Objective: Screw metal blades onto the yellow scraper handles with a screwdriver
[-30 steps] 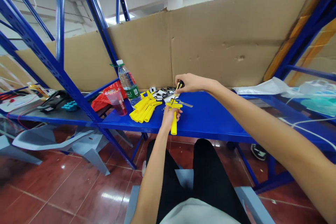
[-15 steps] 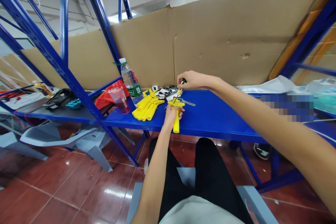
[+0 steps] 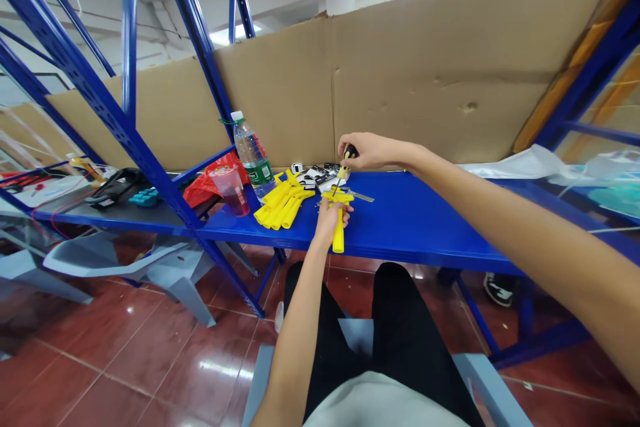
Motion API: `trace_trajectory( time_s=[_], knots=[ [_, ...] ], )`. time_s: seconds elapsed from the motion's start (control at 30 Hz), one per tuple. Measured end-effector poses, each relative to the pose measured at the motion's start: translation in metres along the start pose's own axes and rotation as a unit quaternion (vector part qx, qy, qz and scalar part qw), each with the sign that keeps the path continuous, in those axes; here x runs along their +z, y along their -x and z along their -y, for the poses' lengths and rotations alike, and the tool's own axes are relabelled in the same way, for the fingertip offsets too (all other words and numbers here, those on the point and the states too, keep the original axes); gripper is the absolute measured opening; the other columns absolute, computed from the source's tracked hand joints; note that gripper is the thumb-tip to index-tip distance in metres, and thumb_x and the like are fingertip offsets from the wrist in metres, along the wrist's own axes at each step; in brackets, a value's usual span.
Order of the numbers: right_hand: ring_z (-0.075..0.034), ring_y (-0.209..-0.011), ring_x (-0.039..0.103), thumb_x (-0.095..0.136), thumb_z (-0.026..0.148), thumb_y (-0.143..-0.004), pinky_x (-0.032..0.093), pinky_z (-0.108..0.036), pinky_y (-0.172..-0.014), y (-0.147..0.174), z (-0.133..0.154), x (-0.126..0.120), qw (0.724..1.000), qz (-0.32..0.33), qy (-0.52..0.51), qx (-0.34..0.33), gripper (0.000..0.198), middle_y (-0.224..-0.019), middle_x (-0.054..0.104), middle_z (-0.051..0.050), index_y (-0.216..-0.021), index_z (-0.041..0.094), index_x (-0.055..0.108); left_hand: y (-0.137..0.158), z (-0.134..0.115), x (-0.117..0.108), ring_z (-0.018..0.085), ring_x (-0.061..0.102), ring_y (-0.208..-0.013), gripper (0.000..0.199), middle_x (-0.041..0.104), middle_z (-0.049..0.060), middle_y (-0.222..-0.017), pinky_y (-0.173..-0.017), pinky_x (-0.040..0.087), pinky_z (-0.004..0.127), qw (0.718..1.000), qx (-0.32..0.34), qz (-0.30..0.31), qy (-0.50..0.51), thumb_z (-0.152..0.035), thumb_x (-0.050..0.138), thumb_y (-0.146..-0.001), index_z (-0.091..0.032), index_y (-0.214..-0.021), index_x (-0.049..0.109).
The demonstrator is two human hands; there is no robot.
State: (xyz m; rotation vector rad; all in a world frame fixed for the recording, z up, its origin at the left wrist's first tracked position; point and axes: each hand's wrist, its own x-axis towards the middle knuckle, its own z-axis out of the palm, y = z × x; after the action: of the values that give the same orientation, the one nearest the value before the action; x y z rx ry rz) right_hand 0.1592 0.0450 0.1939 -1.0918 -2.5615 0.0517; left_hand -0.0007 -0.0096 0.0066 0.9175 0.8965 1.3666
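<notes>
My left hand (image 3: 329, 215) is closed around a yellow plastic handle (image 3: 339, 239), whose hollow-looking grip points toward me over the table's front edge. Above it, my right hand (image 3: 361, 149) is wrapped round a screwdriver (image 3: 345, 172) with a black and pale yellow handle. The screwdriver slants down, and its tip meets the wide top of the yellow handle; the exact contact spot is too small to make out. A thin flat metal strip (image 3: 361, 197) sticks out to the right of that top. To the left lies a pile of similar yellow handles (image 3: 283, 203).
Behind the pile stand a water bottle (image 3: 254, 160) and a cup of red drink (image 3: 233, 193) beside a red plastic bag (image 3: 197, 192). Small black and white parts (image 3: 320, 177) lie at the back of the blue table (image 3: 425, 213). A cardboard wall (image 3: 425, 73) rises behind.
The view has shifted very slightly. My right hand's grip on the screwdriver has turned a little, with more of the black handle end showing. My left hand stays on the yellow handle.
</notes>
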Motion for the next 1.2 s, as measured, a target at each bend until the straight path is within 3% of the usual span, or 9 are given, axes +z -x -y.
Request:
trace_trajectory(
  time_s=[0.1, 0.17, 0.37, 0.47, 0.63, 0.8, 0.97, 1.03, 1.2],
  knots=[
    [-0.031, -0.1, 0.074, 0.066, 0.039, -0.103, 0.05, -0.038, -0.083, 0.0, 0.003, 0.003, 1.0, -0.004, 0.011, 0.022, 0.023, -0.113, 0.081, -0.017, -0.108, 0.018, 0.073, 0.0, 0.0, 0.0, 0.011, 0.05, -0.048, 0.045, 0.07, 0.001, -0.074, -0.048, 0.031, 0.021, 1.0, 0.001, -0.001, 0.003, -0.022, 0.072, -0.081, -0.024, -0.122, 0.053],
    [-0.028, -0.101, 0.073, 0.07, 0.032, -0.099, 0.05, -0.035, -0.082, 0.001, 0.005, 0.004, 1.0, 0.003, -0.01, 0.002, 0.016, -0.116, 0.081, -0.015, -0.109, 0.019, 0.071, 0.0, 0.001, -0.001, 0.012, 0.05, -0.048, 0.046, 0.07, 0.001, -0.075, -0.049, 0.031, 0.021, 1.0, 0.002, 0.0, 0.005, -0.022, 0.072, -0.081, -0.025, -0.122, 0.052],
    [-0.03, -0.1, 0.072, 0.063, 0.04, -0.104, 0.049, -0.037, -0.081, 0.001, 0.011, -0.001, 0.999, 0.028, 0.018, 0.024, 0.024, -0.116, 0.08, -0.017, -0.115, 0.019, 0.07, -0.001, 0.004, -0.002, 0.012, 0.051, -0.049, 0.047, 0.071, 0.001, -0.075, -0.049, 0.032, 0.021, 1.0, 0.004, 0.007, 0.009, -0.02, 0.071, -0.078, -0.025, -0.122, 0.053],
    [-0.028, -0.099, 0.073, 0.072, 0.034, -0.096, 0.05, -0.035, -0.081, 0.002, 0.017, -0.006, 0.998, 0.054, -0.01, -0.016, 0.022, -0.116, 0.081, -0.013, -0.114, 0.021, 0.072, -0.001, 0.004, -0.002, 0.012, 0.05, -0.049, 0.049, 0.071, 0.002, -0.075, -0.049, 0.032, 0.021, 1.0, 0.002, 0.006, 0.008, -0.019, 0.071, -0.078, -0.024, -0.124, 0.054],
    [-0.027, -0.079, 0.074, 0.059, 0.046, -0.108, 0.052, -0.038, -0.08, 0.006, 0.027, -0.01, 0.997, 0.058, -0.024, 0.046, 0.031, -0.08, 0.078, -0.009, -0.119, 0.02, 0.07, -0.002, 0.003, -0.002, 0.011, 0.049, -0.049, 0.048, 0.07, 0.002, -0.075, -0.05, 0.033, 0.021, 1.0, 0.003, 0.002, 0.007, -0.022, 0.072, -0.08, -0.024, -0.126, 0.056],
    [-0.03, -0.108, 0.074, 0.073, 0.033, -0.096, 0.053, -0.037, -0.087, 0.007, 0.022, -0.007, 0.999, 0.041, -0.02, -0.005, 0.033, -0.124, 0.08, -0.014, -0.127, 0.021, 0.067, 0.0, 0.003, -0.002, 0.011, 0.049, -0.05, 0.048, 0.07, 0.002, -0.076, -0.05, 0.034, 0.021, 1.0, 0.004, 0.006, 0.005, -0.021, 0.071, -0.082, -0.024, -0.128, 0.056],
    [-0.031, -0.105, 0.074, 0.072, 0.034, -0.097, 0.053, -0.039, -0.086, 0.006, 0.016, -0.005, 0.999, 0.035, -0.001, 0.002, 0.022, -0.118, 0.08, -0.016, -0.113, 0.019, 0.074, 0.001, 0.002, -0.001, 0.012, 0.05, -0.05, 0.048, 0.071, 0.002, -0.076, -0.05, 0.034, 0.021, 1.0, 0.002, 0.005, 0.004, -0.02, 0.071, -0.081, -0.024, -0.126, 0.054],
    [-0.029, -0.104, 0.074, 0.077, 0.033, -0.092, 0.053, -0.037, -0.084, 0.006, 0.014, -0.004, 0.999, 0.034, -0.011, -0.015, 0.028, -0.119, 0.081, -0.014, -0.116, 0.02, 0.074, 0.0, 0.002, 0.0, 0.011, 0.049, -0.049, 0.048, 0.072, 0.001, -0.076, -0.049, 0.033, 0.021, 1.0, -0.001, 0.004, 0.003, -0.021, 0.071, -0.082, -0.025, -0.126, 0.053],
    [-0.031, -0.1, 0.074, 0.071, 0.046, -0.1, 0.052, -0.039, -0.082, 0.003, 0.009, 0.001, 1.0, 0.012, 0.011, 0.014, 0.03, -0.112, 0.082, -0.016, -0.11, 0.019, 0.077, -0.001, 0.002, 0.002, 0.011, 0.048, -0.046, 0.043, 0.072, 0.002, -0.074, -0.049, 0.031, 0.021, 1.0, -0.004, -0.001, 0.003, -0.024, 0.073, -0.086, -0.024, -0.123, 0.051]
  ],
)
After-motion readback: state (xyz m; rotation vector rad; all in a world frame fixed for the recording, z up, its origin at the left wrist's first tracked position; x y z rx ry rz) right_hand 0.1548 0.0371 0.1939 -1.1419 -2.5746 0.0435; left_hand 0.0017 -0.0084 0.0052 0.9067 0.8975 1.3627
